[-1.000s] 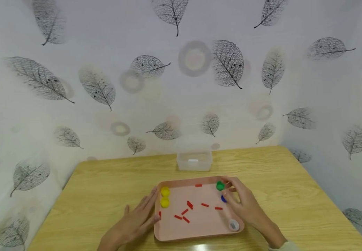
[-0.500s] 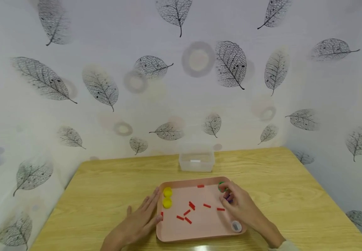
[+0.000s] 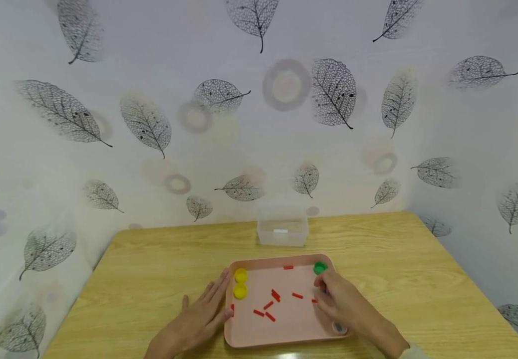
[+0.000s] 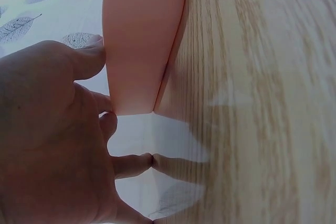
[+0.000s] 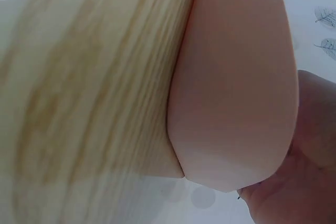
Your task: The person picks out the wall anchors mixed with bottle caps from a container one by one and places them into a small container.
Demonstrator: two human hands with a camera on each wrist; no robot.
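On the table sits a pink tray (image 3: 286, 329). My left hand (image 3: 196, 319) rests along its left side, fingers extended, with the thumb at the rim; the left wrist view shows this hand (image 4: 58, 135) against the tray's outer wall (image 4: 142, 40). Over the tray's right side, my right hand (image 3: 346, 304) has its fingers curled and pinches a small round blue cap (image 3: 324, 289), mostly hidden by the fingers. A green cap (image 3: 319, 268) lies just beyond these fingers. In the right wrist view, the tray wall (image 5: 231, 77) covers much of the right hand (image 5: 299, 182).
Two yellow caps (image 3: 240, 291) lie at the tray's left side. Several short red sticks (image 3: 269, 304) are scattered across its floor. A white round cap (image 3: 339, 327) sits in the near right corner, partly covered. A clear plastic box (image 3: 282, 237) stands behind the tray, near the wall.
My right hand has moved slightly toward me from beside the green cap, and its fingers have closed around the blue cap. The green cap is now uncovered. My left hand stays at the tray.
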